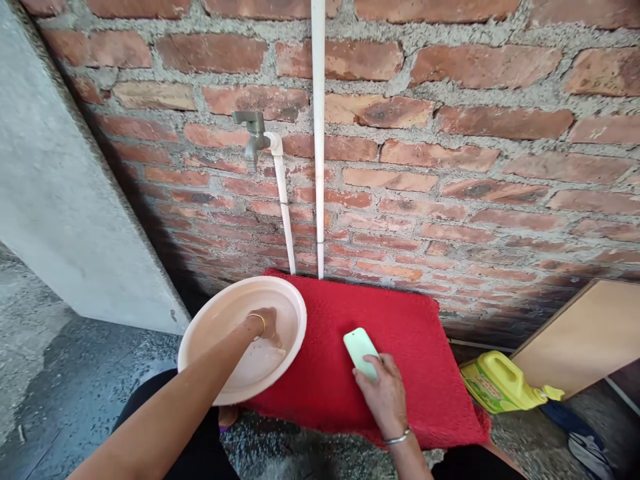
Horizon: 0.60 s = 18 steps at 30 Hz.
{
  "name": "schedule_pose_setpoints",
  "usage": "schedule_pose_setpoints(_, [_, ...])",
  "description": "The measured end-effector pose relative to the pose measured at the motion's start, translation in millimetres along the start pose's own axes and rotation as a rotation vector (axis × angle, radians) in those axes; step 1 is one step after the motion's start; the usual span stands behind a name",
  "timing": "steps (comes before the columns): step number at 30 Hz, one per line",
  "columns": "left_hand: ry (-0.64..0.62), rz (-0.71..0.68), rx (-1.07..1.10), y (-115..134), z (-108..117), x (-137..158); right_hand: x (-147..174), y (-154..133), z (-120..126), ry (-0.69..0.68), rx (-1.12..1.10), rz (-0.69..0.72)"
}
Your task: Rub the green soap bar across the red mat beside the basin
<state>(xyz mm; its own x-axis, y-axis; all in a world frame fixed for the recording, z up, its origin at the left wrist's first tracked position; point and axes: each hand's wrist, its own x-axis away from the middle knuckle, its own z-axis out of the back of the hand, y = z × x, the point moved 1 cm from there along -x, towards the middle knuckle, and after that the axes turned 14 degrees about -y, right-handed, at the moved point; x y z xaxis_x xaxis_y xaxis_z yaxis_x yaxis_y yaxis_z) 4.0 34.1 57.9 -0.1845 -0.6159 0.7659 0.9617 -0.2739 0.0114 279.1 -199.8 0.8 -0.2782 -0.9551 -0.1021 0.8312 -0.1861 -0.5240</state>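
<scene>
My left hand (269,323), with a gold-coloured bangle at the wrist, reaches down inside a pale pink basin (200,327). The basin appears to hold shallow water. Its fingers point downward and are mostly hidden, so I cannot tell their grip. Over the red mat (325,380), my right hand (383,387) wears a silver bangle and is closed around one end of a pale green scrubbing brush (359,347). The brush has a rounded back with a small hole at the far end, and no bristles show. It lies flat or just above the mat.
A grey tap (254,137) and white pipes (319,133) run along the brick wall (465,160). To the left leans a grey slab (75,167). On the right are a yellow detergent jug (500,383), a tan board (585,327) and a slipper (580,433).
</scene>
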Motion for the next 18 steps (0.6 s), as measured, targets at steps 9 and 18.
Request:
schedule_pose_setpoints(9, [0.014,-0.009,-0.007,0,1,-2,28,100,68,0.196,-0.016,-0.297])
schedule_pose_setpoints(18, [-0.029,-0.004,0.000,5,4,5,31,44,47,0.171,-0.113,-0.154])
